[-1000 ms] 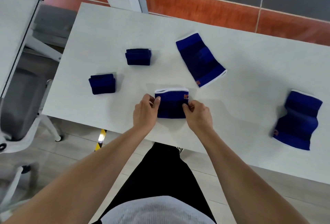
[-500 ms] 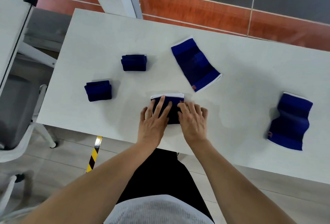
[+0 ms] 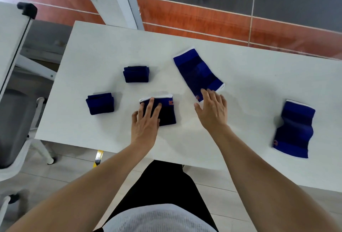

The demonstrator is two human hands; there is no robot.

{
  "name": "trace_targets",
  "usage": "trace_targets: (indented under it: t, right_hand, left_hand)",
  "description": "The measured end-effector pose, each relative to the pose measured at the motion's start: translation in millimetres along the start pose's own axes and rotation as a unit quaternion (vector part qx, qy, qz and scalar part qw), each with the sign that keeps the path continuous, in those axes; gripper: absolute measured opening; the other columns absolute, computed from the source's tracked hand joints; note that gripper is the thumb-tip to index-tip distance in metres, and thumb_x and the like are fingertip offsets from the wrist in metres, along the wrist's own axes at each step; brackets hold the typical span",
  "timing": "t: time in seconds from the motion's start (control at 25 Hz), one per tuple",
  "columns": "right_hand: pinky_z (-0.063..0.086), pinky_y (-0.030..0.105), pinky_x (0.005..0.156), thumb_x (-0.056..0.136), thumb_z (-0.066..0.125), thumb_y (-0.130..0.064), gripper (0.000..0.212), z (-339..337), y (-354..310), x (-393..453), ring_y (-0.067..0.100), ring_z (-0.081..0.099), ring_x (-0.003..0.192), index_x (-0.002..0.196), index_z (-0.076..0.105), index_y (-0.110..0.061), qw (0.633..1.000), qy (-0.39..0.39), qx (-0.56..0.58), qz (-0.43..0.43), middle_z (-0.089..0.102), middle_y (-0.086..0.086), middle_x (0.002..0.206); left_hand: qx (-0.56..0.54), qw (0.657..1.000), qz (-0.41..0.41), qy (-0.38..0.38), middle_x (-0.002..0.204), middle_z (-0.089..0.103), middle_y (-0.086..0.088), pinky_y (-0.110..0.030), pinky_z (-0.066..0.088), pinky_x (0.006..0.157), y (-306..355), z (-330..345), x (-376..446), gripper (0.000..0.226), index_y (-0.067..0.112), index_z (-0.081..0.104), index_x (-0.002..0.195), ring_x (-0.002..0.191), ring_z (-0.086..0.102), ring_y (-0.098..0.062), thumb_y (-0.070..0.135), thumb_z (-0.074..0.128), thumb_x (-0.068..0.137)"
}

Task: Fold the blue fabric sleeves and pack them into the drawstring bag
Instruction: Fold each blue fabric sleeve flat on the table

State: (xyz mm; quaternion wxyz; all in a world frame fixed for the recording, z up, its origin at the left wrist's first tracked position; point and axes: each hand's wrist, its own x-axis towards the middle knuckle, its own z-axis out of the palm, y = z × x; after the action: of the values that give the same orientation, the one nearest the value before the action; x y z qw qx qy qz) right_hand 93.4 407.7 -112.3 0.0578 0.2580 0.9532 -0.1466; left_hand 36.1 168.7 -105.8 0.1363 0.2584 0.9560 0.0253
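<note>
— blue bundles (image 3: 100,103) sit folded at the desk's (image 3: 249,76) left. our left hand (image 3: 145,123) lies flat, fingers spread, gripping nothing, on the half-folded sleeve (image 3: 166,111).

— our right hand (image 3: 212,110), open and empty, touches the flat sleeve's (image 3: 198,72) near end; it runs away leftward. no bag visible.

You are standing in what looks like an office or plain workroom, at a bare white table (image 3: 240,61) with nothing homely about it. To your left a grey swivel chair (image 3: 13,126) on a white wheeled base sits beside a second white desk (image 3: 9,33). Underfoot, the floor (image 3: 194,17) is large grey tiles with a rust-orange band running across them.
</note>
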Motion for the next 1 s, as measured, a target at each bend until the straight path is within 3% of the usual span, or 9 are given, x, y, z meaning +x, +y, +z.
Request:
trace_targets:
  t: [0.2,0.32,0.4,0.52,0.6,0.72,0.8,0.92,1.0]
  right_hand:
    - [0.045,0.044,0.091,0.095,0.062,-0.019,0.023,5,7,-19,0.034,0.061,0.100,0.115,0.061,-0.008,0.997,0.042,-0.069,0.000,0.063,0.011,0.106]
    - [0.045,0.043,0.088,0.089,0.062,-0.006,0.015,2,11,-38,0.033,0.062,0.092,0.103,0.061,-0.010,0.998,0.049,-0.046,0.017,0.064,0.008,0.095]
    - [0.043,0.041,0.090,0.094,0.054,-0.006,0.010,-8,10,-50,0.030,0.063,0.085,0.100,0.058,-0.013,0.998,0.059,0.006,0.037,0.065,0.004,0.089]
    - [0.041,0.039,0.090,0.097,0.054,-0.006,0.012,-23,6,-71,0.026,0.063,0.079,0.101,0.056,-0.017,0.993,0.102,0.039,0.040,0.065,-0.001,0.084]
    - [0.040,0.038,0.087,0.094,0.060,-0.006,0.015,-30,7,-83,0.025,0.062,0.080,0.102,0.058,-0.018,0.991,0.121,0.046,0.033,0.064,-0.004,0.085]
    - [0.042,0.037,0.082,0.097,0.060,-0.009,0.012,-37,12,-96,0.021,0.059,0.081,0.102,0.062,-0.019,0.985,0.134,0.096,0.048,0.066,-0.006,0.089]
    - [0.043,0.032,0.076,0.099,0.054,-0.009,0.014,-46,13,-99,0.016,0.059,0.078,0.100,0.058,-0.023,0.953,0.121,0.248,0.120,0.067,-0.011,0.089]
    - [0.050,0.030,0.069,0.099,0.051,-0.010,0.018,-52,15,-98,0.016,0.065,0.078,0.095,0.058,-0.026,0.842,0.083,0.461,0.267,0.071,-0.009,0.086]
    - [0.052,0.033,0.073,0.100,0.051,-0.013,0.015,-52,25,-99,0.018,0.070,0.081,0.098,0.061,-0.023,0.795,0.084,0.514,0.310,0.072,-0.005,0.087]
  left_hand:
    - [-0.015,0.999,0.004,0.050,0.141,0.050,-0.013,-0.047,0.041,0.095,12,-23,11,0.041,0.015,0.056,0.128,0.117,0.050,-0.037,0.016,0.062,0.087]
    - [-0.185,0.983,0.011,0.007,0.115,0.061,-0.007,-0.040,0.045,0.083,43,-39,19,0.030,0.011,0.055,0.123,0.094,0.055,-0.029,0.015,0.053,0.094]
    - [-0.410,0.899,-0.103,-0.112,0.108,0.063,-0.002,-0.039,0.054,0.082,68,-49,31,0.030,0.008,0.055,0.125,0.090,0.062,-0.022,0.024,0.051,0.100]
    - [-0.641,0.663,-0.324,-0.210,0.105,0.068,-0.009,-0.045,0.064,0.074,98,-61,58,0.035,0.008,0.063,0.109,0.089,0.071,-0.026,0.040,0.062,0.096]
    - [-0.671,0.623,-0.355,-0.187,0.097,0.072,-0.010,-0.043,0.064,0.067,109,-64,77,0.033,0.010,0.066,0.103,0.085,0.075,-0.028,0.040,0.071,0.089]
    - [-0.595,0.735,-0.305,-0.112,0.087,0.073,-0.008,-0.046,0.063,0.071,120,-71,94,0.020,0.017,0.065,0.087,0.079,0.076,-0.031,0.033,0.073,0.079]
    - [-0.550,0.805,-0.213,-0.065,0.086,0.073,-0.001,-0.041,0.063,0.066,137,-88,92,0.008,0.022,0.061,0.086,0.065,0.075,-0.024,0.028,0.067,0.087]
    - [-0.566,0.819,-0.087,-0.042,0.092,0.071,0.001,-0.033,0.062,0.055,168,-107,85,0.014,0.016,0.061,0.105,0.066,0.074,-0.018,0.027,0.063,0.096]
    - [-0.554,0.829,-0.005,-0.082,0.106,0.069,0.000,-0.031,0.063,0.065,184,-101,79,0.025,0.016,0.061,0.117,0.083,0.072,-0.015,0.035,0.057,0.100]
